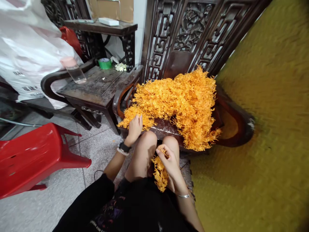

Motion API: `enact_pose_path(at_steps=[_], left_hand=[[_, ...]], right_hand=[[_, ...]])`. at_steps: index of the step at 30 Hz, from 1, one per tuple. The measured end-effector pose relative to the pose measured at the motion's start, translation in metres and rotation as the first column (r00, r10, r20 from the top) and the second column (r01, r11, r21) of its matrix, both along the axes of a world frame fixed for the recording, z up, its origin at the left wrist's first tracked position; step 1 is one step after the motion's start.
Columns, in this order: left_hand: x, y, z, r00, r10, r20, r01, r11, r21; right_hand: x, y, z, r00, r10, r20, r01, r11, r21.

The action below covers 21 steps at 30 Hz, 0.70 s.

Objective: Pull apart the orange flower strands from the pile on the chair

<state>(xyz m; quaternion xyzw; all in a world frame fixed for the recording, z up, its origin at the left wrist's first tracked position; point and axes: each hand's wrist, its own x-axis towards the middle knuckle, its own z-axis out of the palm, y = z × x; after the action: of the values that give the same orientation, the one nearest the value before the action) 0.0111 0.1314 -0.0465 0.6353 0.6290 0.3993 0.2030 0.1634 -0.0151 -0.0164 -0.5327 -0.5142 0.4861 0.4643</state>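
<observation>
A large heap of orange artificial flower sprigs (173, 96), frilly and thin-stemmed, covers much of the dark wooden chair seat (166, 126) in front of my knees. My left hand (135, 127) is at the heap's near left end, over a smaller cluster, its fingers pressed together. What they grip, if anything, is hidden. Above my lap, my right hand (169, 158) pinches a bunch of orange sprigs (160, 175) by its upper end. The bunch hangs down between my thighs, partly behind the hand.
A red plastic stool (41, 154) stands at left on the tiled floor. A wooden side table (94, 85) bears a clear bottle with a pink cap (74, 71) and green tape (105, 63). Behind it is a big white sack (29, 51). A yellowish surface (263, 129) fills the right side.
</observation>
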Motion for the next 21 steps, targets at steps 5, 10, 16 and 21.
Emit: enact_pose_path(at_steps=[5,10,16,21], left_hand=[[-0.012,0.075,0.003,0.951,0.051,-0.306,-0.028,0.997,0.078],[-0.017,0.083,-0.029,0.907,-0.025,-0.421,0.066,0.994,0.082],[-0.028,0.072,-0.054,0.828,-0.141,-0.543,0.243,0.963,0.121],[-0.034,0.074,-0.052,0.904,-0.104,-0.414,0.181,0.972,0.152]], right_hand=[[0.007,-0.001,-0.019,0.998,-0.051,-0.023,0.049,0.997,-0.066],[0.015,-0.005,-0.020,0.989,-0.063,-0.134,0.041,0.986,-0.163],[0.020,-0.001,-0.013,0.945,-0.124,-0.301,0.063,0.977,-0.206],[0.015,-0.003,0.004,0.835,-0.190,-0.516,0.096,0.974,-0.203]])
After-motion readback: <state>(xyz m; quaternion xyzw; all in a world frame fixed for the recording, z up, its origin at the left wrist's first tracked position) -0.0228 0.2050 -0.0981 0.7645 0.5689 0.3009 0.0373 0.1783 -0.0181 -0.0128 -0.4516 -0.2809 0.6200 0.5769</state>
